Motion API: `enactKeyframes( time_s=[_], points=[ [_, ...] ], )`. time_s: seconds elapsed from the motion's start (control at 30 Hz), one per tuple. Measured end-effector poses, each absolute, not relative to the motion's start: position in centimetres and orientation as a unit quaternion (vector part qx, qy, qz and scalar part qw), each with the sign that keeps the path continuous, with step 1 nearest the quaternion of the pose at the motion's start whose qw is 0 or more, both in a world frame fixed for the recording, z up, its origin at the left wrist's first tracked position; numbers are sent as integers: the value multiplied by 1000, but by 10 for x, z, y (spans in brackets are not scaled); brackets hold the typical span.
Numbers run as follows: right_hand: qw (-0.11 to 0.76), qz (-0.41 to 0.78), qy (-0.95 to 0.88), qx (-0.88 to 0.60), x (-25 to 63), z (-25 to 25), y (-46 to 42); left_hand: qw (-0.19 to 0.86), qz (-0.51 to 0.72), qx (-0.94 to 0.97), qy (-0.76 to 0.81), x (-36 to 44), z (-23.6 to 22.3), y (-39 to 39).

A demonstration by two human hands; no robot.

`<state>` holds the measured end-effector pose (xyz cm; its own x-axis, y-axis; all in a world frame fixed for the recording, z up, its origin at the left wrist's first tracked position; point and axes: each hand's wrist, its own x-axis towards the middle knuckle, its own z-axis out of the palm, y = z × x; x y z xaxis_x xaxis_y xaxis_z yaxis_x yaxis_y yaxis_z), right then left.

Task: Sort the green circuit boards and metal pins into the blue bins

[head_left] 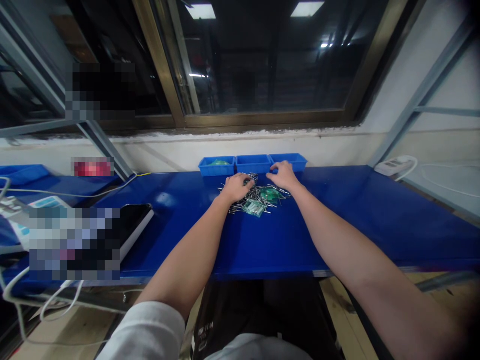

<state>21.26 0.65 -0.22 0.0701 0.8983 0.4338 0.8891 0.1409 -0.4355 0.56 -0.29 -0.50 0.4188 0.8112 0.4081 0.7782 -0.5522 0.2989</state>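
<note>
A heap of small metal pins mixed with green parts lies on the blue table in front of three blue bins. My left hand rests on the left side of the heap with its fingers curled down among the pins. My right hand hovers at the heap's far right edge, fingers bent downward, close to the right bin. What the fingers hold, if anything, is too small to see.
Three blue bins stand in a row by the wall: left bin with green parts, middle bin, right bin. A dark flat device and white cables lie at the left. A white power strip sits at the right.
</note>
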Motion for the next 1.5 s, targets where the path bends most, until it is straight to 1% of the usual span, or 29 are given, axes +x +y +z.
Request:
enactKeyframes(
  time_s=[0.17,0.27,0.43,0.63,0.9,1.0,1.07,1.17,1.27,1.4,1.5],
  points=[
    [217,74,-762,-605,201,-4,0,23,245,854,459,5,-7,-2],
    [183,81,-778,-596,195,-3,-4,18,237,857,457,5,-7,0],
    [181,109,-796,-567,191,2,-6,6,219,857,467,5,-8,0],
    [184,128,-785,-578,190,2,-6,-8,217,861,460,6,-9,1],
    [181,125,-786,-577,191,-1,-3,-16,214,863,457,6,-9,1],
    [189,114,-790,-572,191,-2,-3,-15,210,860,464,7,-8,0],
    [213,97,-794,-561,191,-3,-4,-14,211,859,466,7,-8,0],
    [280,77,-795,-533,190,-2,-5,-9,226,859,460,7,-8,0],
    [336,95,-791,-502,187,0,-5,3,263,857,443,6,-7,0],
    [355,147,-796,-467,183,4,-6,20,324,857,399,5,-4,-1],
    [360,154,-795,-464,181,6,-7,29,341,863,373,6,0,-3]
  ],
)
